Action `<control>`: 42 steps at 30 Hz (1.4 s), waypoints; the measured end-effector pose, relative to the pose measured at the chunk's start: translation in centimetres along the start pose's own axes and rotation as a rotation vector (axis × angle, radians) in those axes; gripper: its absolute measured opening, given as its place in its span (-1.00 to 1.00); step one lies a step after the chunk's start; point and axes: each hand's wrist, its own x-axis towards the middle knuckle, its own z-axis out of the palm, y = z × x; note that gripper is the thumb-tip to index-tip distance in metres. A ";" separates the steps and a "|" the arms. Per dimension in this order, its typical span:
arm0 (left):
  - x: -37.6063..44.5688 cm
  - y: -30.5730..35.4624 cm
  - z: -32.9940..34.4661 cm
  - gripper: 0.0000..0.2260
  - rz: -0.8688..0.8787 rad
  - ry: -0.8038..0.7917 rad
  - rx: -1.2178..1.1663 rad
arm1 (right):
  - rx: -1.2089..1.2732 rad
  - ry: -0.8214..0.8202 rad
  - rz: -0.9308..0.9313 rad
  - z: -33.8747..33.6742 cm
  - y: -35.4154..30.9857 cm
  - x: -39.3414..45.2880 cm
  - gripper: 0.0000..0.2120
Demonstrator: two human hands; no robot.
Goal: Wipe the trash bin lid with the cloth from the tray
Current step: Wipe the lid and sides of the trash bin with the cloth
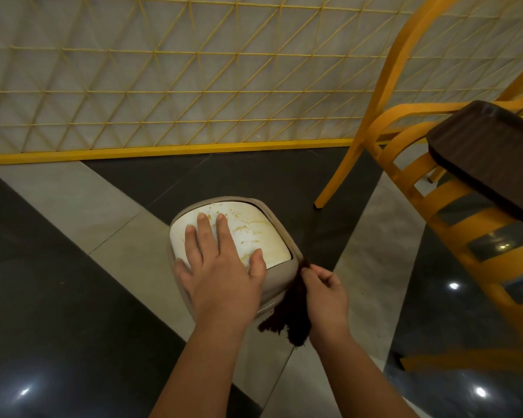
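A small beige trash bin (280, 277) stands on the floor below me. Its white lid (255, 233) carries yellowish-brown stains. My left hand (221, 267) lies flat on the near left part of the lid, fingers spread. Just to the right of the bin, my right hand (325, 294) pinches a dark brown cloth (290, 315), which hangs down beside the bin's right corner. The dark brown tray (477, 152) rests on a chair at the right; nothing shows on the part of it in view.
A yellow wooden chair (405, 164) with slatted seat fills the right side, close to the bin. A yellow lattice screen (163, 86) runs along the back. The floor (58, 297) is glossy, with black and grey tiles.
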 end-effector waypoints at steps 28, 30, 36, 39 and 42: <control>-0.7 0.0 0.0 -0.20 0.060 -0.013 -0.031 | -0.089 0.038 -0.139 -3.0 1.3 -1.3 -0.93; -0.7 0.2 0.0 -0.20 0.046 -0.015 -0.021 | -0.085 0.040 -0.143 -2.9 1.8 -1.5 -0.92; -0.7 0.4 -0.1 -0.20 0.042 -0.023 -0.014 | -0.165 -0.024 -0.320 -3.4 4.8 -3.1 -0.89; -0.8 0.4 -0.1 -0.19 0.050 -0.017 -0.008 | -0.349 -0.009 -0.435 -2.6 2.1 0.7 -0.90; -0.7 0.4 0.0 -0.19 0.042 -0.009 -0.002 | -0.445 -0.013 -0.504 -2.4 1.1 1.3 -0.86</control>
